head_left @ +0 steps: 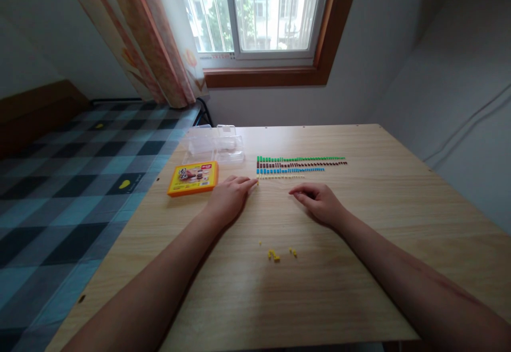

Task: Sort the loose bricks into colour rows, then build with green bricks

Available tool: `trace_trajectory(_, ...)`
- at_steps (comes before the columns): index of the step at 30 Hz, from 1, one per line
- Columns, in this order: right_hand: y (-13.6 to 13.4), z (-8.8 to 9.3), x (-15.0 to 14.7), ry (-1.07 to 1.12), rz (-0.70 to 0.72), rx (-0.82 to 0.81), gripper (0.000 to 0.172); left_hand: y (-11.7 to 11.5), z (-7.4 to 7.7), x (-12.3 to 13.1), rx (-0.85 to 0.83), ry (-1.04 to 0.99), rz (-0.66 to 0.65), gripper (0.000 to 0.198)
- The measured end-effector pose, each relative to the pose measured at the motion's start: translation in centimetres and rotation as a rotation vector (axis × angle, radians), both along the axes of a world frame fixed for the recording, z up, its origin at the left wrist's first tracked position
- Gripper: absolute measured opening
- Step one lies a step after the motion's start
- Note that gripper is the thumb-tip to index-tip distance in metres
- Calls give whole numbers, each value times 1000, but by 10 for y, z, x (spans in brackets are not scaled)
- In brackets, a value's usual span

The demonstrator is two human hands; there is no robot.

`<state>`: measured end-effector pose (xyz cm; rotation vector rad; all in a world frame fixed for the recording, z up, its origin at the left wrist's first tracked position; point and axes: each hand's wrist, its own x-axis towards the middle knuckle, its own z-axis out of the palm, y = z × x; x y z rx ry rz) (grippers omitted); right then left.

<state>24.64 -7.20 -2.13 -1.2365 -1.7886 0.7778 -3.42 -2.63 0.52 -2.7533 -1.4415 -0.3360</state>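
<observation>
My left hand (pixel 231 196) rests palm down on the wooden table, fingers forward, their tips closed at a small yellow building brick (pixel 257 183). This brick sits at the left end, just below the lined-up bricks. Further right, my right hand (pixel 319 203) is curled with thumb and fingers drawn together; anything between them is too small to make out. Beyond the hands run rows of tiny bricks: green (pixel 295 159), brown (pixel 299 164), blue (pixel 289 170) and pale yellow (pixel 281 177). Nearer me lie several loose yellow bricks (pixel 273 256).
An orange-yellow box (pixel 194 178) with a printed lid lies left of my left hand. Behind it stand clear plastic trays (pixel 215 147). A bed with a checked cover (pixel 99 165) adjoins the table's left side, and a window (pixel 271 16) is beyond.
</observation>
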Motion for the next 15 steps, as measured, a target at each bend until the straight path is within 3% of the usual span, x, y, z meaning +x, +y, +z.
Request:
trace_trajectory(4, -5, 3, -1, -3, 66, 26, 22, -4, 1, 1, -21, -9, -7, 37)
trace_trajectory(11, -39, 25, -16, -262, 452, 267, 19, -13, 12, 4, -63, -59, 85, 35)
trace_trajectory(15, -54, 30, -26, -387, 488, 361, 20, -16, 18, 5, -36, -66, 96, 31)
